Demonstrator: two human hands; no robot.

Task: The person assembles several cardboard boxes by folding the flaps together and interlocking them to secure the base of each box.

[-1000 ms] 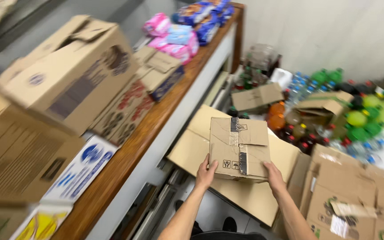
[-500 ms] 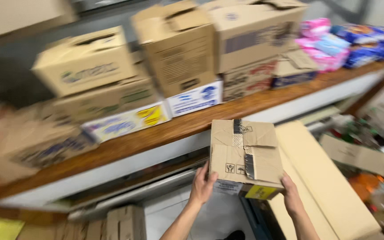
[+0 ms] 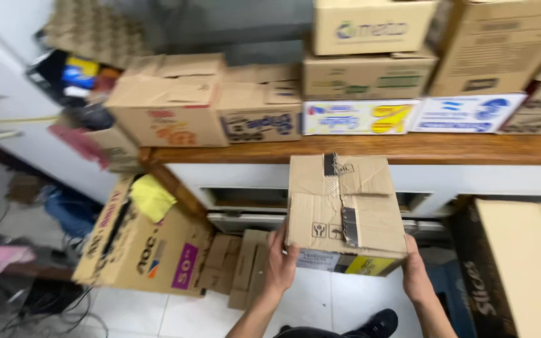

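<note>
head view | looks down and forward | close over wooden shelf | single view

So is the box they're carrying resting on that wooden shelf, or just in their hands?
Apart. The head view shows the cardboard box gripped at its lower corners by the left hand and right hand, held in front of the wooden shelf, not resting on it.

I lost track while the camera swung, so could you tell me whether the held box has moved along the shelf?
Yes. The box has moved left along the wooden shelf, away from the pink packets and toward its left end.
</note>
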